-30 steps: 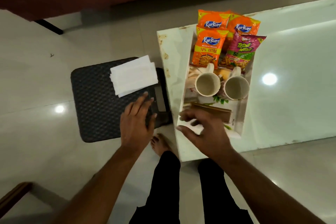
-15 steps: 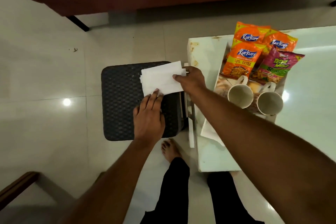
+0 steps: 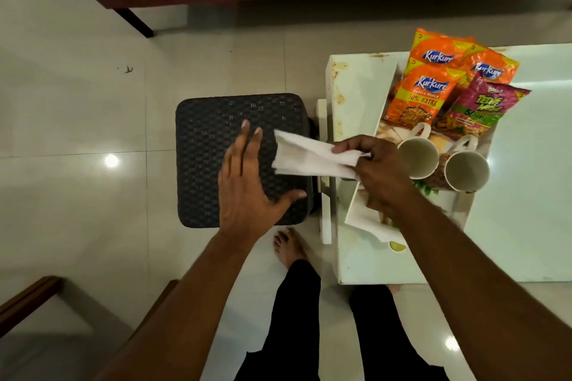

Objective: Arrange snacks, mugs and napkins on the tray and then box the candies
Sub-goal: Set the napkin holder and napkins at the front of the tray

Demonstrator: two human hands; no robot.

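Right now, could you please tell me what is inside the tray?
Four packets, two mugs and a flat napkin; the right hand, holding napkins, hides the middle.

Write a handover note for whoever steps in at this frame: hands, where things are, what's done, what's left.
Left hand: open, hovering over the black stool, holding nothing.
Right hand: pinches the white napkins, held in the air between stool and table.
Tray on the table: four snack packets at its far end, two mugs in the middle.
Done: snacks and mugs placed.
Left: set the napkins on the tray, then box the candies; no candies clearly visible.
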